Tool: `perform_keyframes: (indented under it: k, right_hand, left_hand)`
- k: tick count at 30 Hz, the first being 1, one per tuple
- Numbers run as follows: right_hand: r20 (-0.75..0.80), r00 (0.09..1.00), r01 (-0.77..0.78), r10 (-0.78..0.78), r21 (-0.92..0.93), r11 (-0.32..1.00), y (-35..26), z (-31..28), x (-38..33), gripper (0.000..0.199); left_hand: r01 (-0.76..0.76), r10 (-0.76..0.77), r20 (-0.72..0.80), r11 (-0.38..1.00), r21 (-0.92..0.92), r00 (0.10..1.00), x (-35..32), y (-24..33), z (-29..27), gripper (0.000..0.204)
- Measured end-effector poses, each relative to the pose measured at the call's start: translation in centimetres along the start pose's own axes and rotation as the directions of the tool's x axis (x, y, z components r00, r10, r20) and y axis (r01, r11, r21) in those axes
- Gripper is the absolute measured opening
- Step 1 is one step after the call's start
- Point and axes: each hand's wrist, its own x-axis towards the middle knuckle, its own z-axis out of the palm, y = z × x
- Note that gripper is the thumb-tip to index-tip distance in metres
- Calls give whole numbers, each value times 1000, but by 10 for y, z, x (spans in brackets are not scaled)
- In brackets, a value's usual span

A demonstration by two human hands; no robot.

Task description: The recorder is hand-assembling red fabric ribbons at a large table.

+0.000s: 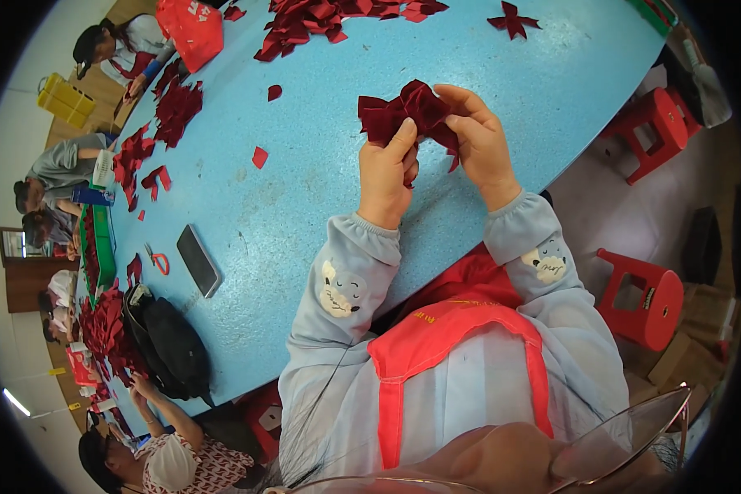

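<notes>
Above the blue table I hold a dark red velvet bow between my two hands. My left hand grips its lower middle, with the thumb pressed on the fabric and the fingers curled behind. My right hand pinches the bow's right side between thumb and fingers. A ribbon tail hangs below near my right fingers. The knot at the centre is partly hidden by my left thumb. Another red bow lies flat at the far right of the table.
A heap of red bows and fabric pieces covers the far edge. At left lie a phone, orange-handled scissors, a black bag and a green tray. Co-workers sit along the left side. Red stools stand at right.
</notes>
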Motion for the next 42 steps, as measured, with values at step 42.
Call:
perform_keyframes:
  k: [42]
  right_hand:
    - [-55, 971, 215, -231, -210, 954, 21, -1, 2, 9]
  left_hand:
    - [-109, 109, -13, 994, 26, 994, -10, -15, 21, 13]
